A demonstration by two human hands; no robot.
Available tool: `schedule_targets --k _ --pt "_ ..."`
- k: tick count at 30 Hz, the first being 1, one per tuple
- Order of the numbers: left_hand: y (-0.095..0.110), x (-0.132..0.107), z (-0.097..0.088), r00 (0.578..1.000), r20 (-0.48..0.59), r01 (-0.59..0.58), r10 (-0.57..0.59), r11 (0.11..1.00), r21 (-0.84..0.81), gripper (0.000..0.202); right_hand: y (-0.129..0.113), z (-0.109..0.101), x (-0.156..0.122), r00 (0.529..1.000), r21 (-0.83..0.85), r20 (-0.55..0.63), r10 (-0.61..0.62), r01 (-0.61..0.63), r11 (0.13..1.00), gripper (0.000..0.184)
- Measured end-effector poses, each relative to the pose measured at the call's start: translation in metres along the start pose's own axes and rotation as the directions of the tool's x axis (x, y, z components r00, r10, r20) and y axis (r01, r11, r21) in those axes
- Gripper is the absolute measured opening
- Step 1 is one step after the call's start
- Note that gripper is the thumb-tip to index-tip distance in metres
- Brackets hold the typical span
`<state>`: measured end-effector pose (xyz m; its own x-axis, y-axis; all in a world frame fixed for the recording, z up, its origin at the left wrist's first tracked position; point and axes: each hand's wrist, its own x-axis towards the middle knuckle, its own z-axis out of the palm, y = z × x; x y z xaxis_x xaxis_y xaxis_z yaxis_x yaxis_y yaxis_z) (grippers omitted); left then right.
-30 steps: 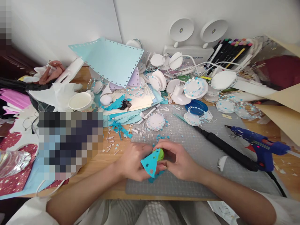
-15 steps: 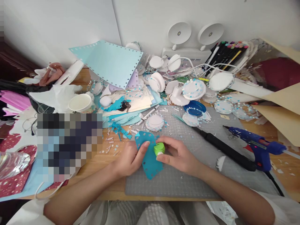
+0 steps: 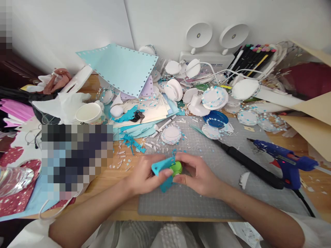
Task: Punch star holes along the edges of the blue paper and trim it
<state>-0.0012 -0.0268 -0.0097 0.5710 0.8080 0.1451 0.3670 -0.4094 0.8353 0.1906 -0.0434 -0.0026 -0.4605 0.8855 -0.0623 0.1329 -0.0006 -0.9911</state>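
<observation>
My left hand (image 3: 146, 175) pinches a small teal piece of paper (image 3: 161, 167) with punched holes, bent over its fingers. My right hand (image 3: 198, 174) is closed round a small green paper punch (image 3: 177, 168) that sits against the paper's edge. Both hands meet low over the grey cutting mat (image 3: 207, 203), near its front left part. Tiny blue punched bits lie on the mat just beyond the hands.
A blue glue gun (image 3: 283, 160) and a black rod-like tool (image 3: 248, 163) lie right of the hands. Paper discs (image 3: 172, 134), a blue plate (image 3: 216, 119), a white cup (image 3: 89, 112), light blue sheets (image 3: 121, 67), markers (image 3: 252, 58) and scraps crowd the back.
The teal paper, lying flat under my left fingers half a second ago, is now lifted and folded up against the green punch. Both hands have closed in together.
</observation>
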Motion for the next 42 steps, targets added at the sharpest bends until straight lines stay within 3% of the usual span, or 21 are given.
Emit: schedule_targets --k 3,8,11,15,18,23,30,35,38,42 --pt "0.002 0.002 0.000 0.997 0.071 -0.036 0.033 0.999 0.030 0.052 0.001 0.000 0.000 0.999 -0.067 0.009 -0.040 0.041 0.997 0.027" --pt "0.001 0.000 0.005 0.995 0.073 -0.081 0.074 0.991 0.105 0.032 0.011 0.004 0.000 0.998 -0.102 -0.002 -0.071 0.070 0.992 0.017" --pt "-0.003 -0.001 0.007 0.988 0.056 -0.151 0.143 0.974 0.169 0.034 0.015 0.006 -0.001 0.998 -0.105 0.005 -0.064 0.064 0.992 0.012" --pt "-0.005 -0.001 0.005 0.988 0.063 -0.150 0.143 0.980 0.133 0.034 0.012 0.006 0.000 0.998 -0.069 -0.001 -0.061 0.061 0.996 0.017" --pt "-0.003 -0.001 0.002 0.993 0.073 -0.096 0.097 0.995 -0.016 0.036 0.009 0.004 0.001 1.000 0.009 0.016 0.006 -0.006 1.000 0.026" --pt "0.001 -0.005 0.003 0.993 -0.104 0.035 -0.051 0.989 -0.144 0.039 0.009 0.000 0.000 0.998 0.081 0.056 0.037 -0.042 0.996 0.036" --pt "0.000 -0.009 0.005 0.984 -0.098 0.119 -0.150 0.956 -0.269 0.038 0.006 -0.002 0.000 0.989 0.197 0.110 0.096 -0.116 0.973 0.037" --pt "-0.005 -0.010 0.006 0.951 -0.060 0.245 -0.303 0.858 -0.451 0.042 0.003 -0.006 0.002 0.976 0.313 0.127 0.178 -0.210 0.926 0.041" --pt "-0.008 -0.010 0.008 0.940 -0.110 0.243 -0.322 0.861 -0.447 0.041 0.002 -0.006 0.003 0.982 0.266 0.100 0.158 -0.179 0.947 0.040" --pt "-0.008 -0.009 0.010 0.940 -0.215 0.187 -0.265 0.927 -0.325 0.038 0.003 -0.006 0.002 0.994 0.121 0.072 0.084 -0.093 0.988 0.033"
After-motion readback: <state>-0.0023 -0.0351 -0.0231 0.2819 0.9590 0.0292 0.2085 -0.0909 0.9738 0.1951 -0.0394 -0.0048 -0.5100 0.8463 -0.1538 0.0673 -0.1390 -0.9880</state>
